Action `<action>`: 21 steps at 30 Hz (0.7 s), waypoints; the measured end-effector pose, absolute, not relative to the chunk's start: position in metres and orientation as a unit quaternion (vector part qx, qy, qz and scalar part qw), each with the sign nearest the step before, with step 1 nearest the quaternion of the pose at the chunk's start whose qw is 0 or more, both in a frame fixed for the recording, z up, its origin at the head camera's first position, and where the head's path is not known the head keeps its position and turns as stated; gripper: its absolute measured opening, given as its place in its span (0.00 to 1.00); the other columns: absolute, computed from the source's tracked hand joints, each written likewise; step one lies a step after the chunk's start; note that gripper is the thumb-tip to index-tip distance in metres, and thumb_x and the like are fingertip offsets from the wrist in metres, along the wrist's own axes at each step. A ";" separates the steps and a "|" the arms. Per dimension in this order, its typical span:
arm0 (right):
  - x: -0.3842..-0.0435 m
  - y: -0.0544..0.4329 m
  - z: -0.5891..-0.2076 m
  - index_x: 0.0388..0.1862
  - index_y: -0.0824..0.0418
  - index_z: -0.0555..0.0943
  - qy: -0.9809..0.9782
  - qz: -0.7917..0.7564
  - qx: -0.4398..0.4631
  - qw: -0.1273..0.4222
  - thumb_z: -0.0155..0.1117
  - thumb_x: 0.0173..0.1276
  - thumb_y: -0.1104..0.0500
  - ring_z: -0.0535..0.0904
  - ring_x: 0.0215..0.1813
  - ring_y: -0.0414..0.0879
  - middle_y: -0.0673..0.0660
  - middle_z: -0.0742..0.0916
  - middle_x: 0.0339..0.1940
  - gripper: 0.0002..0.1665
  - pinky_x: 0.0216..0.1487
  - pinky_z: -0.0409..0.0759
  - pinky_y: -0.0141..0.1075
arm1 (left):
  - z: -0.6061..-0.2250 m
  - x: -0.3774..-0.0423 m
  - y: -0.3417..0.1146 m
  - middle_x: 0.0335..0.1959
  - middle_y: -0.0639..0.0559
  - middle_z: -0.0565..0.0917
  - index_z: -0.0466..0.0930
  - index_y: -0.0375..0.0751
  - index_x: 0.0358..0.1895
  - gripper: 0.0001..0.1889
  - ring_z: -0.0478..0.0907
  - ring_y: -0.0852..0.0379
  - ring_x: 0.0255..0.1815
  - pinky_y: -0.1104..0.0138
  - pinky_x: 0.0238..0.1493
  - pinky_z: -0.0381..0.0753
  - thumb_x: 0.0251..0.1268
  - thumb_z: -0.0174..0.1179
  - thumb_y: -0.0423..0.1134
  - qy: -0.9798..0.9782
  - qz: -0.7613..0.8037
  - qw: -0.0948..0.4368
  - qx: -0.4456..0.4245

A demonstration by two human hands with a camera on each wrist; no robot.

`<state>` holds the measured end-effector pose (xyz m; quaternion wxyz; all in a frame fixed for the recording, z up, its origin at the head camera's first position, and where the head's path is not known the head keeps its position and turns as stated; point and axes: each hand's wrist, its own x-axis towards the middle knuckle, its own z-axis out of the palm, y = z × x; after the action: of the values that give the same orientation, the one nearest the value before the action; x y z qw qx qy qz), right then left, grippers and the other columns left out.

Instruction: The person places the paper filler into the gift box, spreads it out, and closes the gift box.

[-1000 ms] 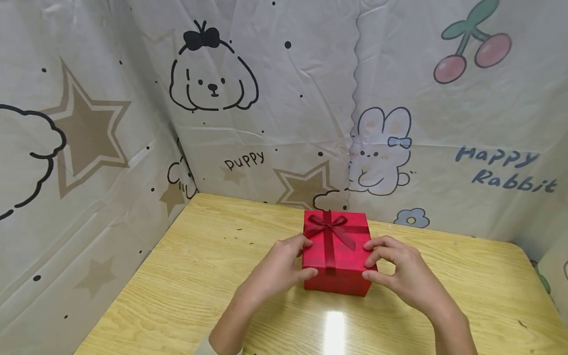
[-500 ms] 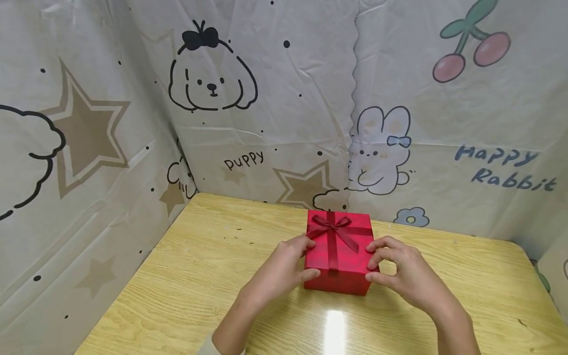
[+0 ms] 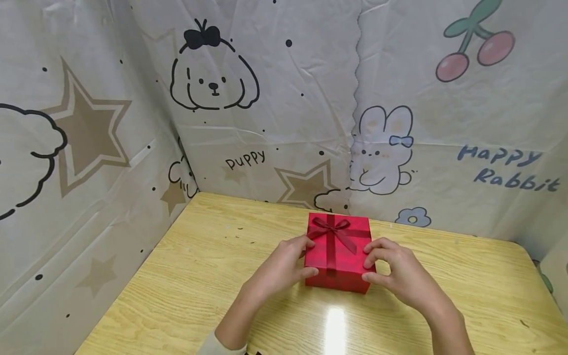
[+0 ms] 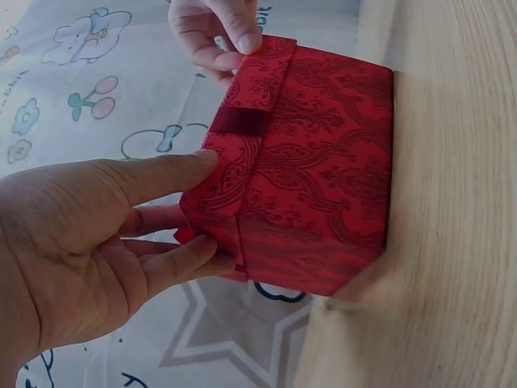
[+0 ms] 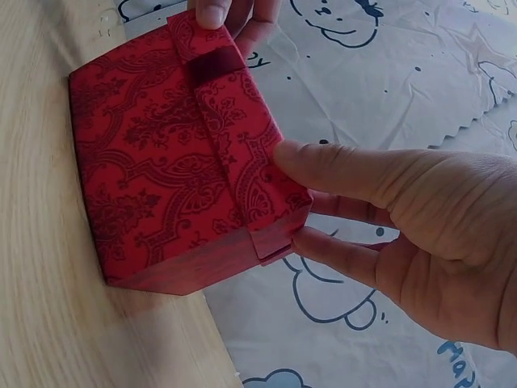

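Observation:
A red gift box (image 3: 339, 282) with a dark floral pattern stands on the wooden table. Its lid (image 3: 317, 259) sits on top, crossed by a dark red ribbon with a bow (image 3: 332, 226). My left hand (image 3: 281, 264) grips the lid's near left corner, thumb on the front rim and fingers along the side. At the opposite near corner, my right hand (image 3: 401, 271) pinches the lid the same way. Both wrist views show the lid's rim overlapping the box body (image 4: 323, 162), with thumbs pressed on the rim (image 5: 234, 129).
The yellow wood-grain table (image 3: 213, 281) runs back to a printed cloth (image 3: 275, 98) hung behind and at the left. A few dark specks (image 3: 240, 229) lie left of the box. Glare (image 3: 335, 330) shows near the front.
The lid and bow have shifted slightly to the right since a second ago and now sit a little lower than half a second ago. Both hands keep their grip on the lid.

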<state>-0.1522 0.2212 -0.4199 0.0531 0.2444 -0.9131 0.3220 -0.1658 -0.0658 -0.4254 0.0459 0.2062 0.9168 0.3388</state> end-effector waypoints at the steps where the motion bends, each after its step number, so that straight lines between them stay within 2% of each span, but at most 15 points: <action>1: -0.153 0.221 -0.421 0.30 0.44 0.84 -0.914 0.321 0.244 0.053 0.87 0.55 0.62 0.82 0.54 0.49 0.48 0.85 0.51 0.18 0.55 0.84 0.49 | -0.427 -0.167 -0.066 0.62 0.47 0.85 0.80 0.39 0.64 0.27 0.84 0.54 0.59 0.67 0.58 0.84 0.65 0.77 0.41 0.917 0.339 0.048 0.206; 10: -0.157 0.218 -0.430 0.32 0.48 0.85 -0.918 0.316 0.230 0.061 0.85 0.58 0.62 0.83 0.55 0.52 0.51 0.85 0.53 0.15 0.58 0.83 0.53 | -0.444 -0.178 -0.067 0.69 0.44 0.80 0.75 0.37 0.69 0.29 0.81 0.50 0.67 0.62 0.64 0.82 0.68 0.73 0.37 0.896 0.389 0.050 0.211; 16: -0.163 0.217 -0.438 0.36 0.50 0.86 -0.916 0.320 0.227 0.081 0.85 0.58 0.63 0.82 0.56 0.53 0.52 0.85 0.53 0.15 0.59 0.83 0.54 | -0.450 -0.184 -0.068 0.79 0.42 0.70 0.71 0.38 0.76 0.32 0.79 0.47 0.70 0.61 0.64 0.82 0.70 0.71 0.34 0.882 0.420 0.045 0.209; 18: -0.164 0.217 -0.439 0.39 0.52 0.86 -0.917 0.316 0.230 0.082 0.84 0.59 0.62 0.82 0.57 0.53 0.53 0.85 0.54 0.14 0.59 0.83 0.54 | -0.451 -0.185 -0.071 0.81 0.44 0.68 0.68 0.41 0.79 0.35 0.77 0.47 0.72 0.58 0.67 0.80 0.71 0.71 0.37 0.886 0.409 0.043 0.214; 21: -0.165 0.222 -0.439 0.47 0.54 0.87 -0.919 0.312 0.228 0.076 0.81 0.65 0.57 0.80 0.63 0.57 0.56 0.84 0.61 0.14 0.62 0.81 0.58 | -0.451 -0.189 -0.080 0.84 0.48 0.63 0.62 0.47 0.83 0.38 0.67 0.48 0.80 0.52 0.76 0.71 0.75 0.68 0.46 0.896 0.384 0.040 0.220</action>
<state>-0.1648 0.2215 -0.4391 0.0762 0.2283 -0.9191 0.3120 -0.1885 -0.0802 -0.4505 0.0398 0.2200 0.8960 0.3836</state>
